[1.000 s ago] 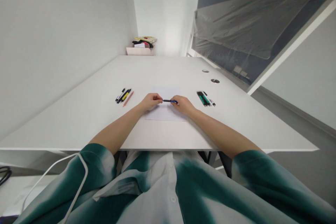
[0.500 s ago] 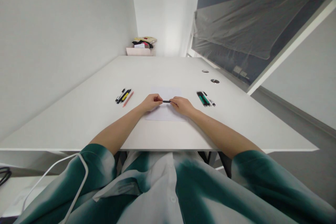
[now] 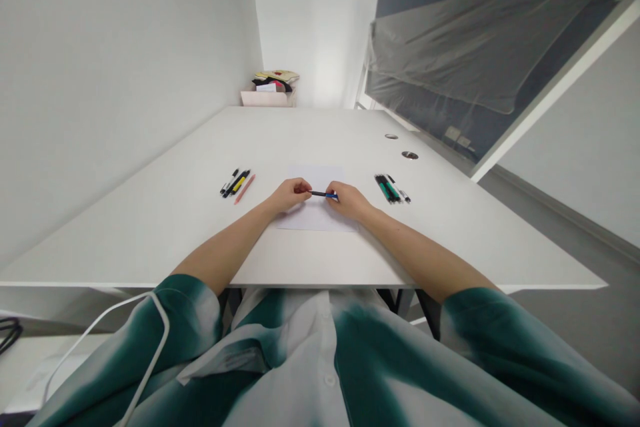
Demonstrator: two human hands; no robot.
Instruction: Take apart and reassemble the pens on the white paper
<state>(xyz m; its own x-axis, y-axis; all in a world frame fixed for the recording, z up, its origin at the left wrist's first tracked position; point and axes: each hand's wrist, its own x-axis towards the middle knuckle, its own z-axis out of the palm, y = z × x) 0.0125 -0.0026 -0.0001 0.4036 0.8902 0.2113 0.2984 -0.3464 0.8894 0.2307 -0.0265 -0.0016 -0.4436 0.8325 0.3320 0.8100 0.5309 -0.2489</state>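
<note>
A dark pen (image 3: 320,194) with a blue part toward its right end lies level between my two hands, above a sheet of white paper (image 3: 315,219). My left hand (image 3: 291,194) pinches its left end. At the other end, the fingers of my right hand (image 3: 345,199) are closed around the blue part. Both wrists rest low over the paper and the white table. Whether the pen's tip is out cannot be seen.
On the left lie several pens (image 3: 235,182) and a pink pen (image 3: 245,189). Another group of black, green and white pens (image 3: 391,188) lies on the right. Two round metal discs (image 3: 409,155) sit in the tabletop. A box (image 3: 269,97) of items stands at the far end.
My right hand's fingers have shifted slightly on the pen, and its blue part now shows. My left hand keeps its pinch in nearly the same place.
</note>
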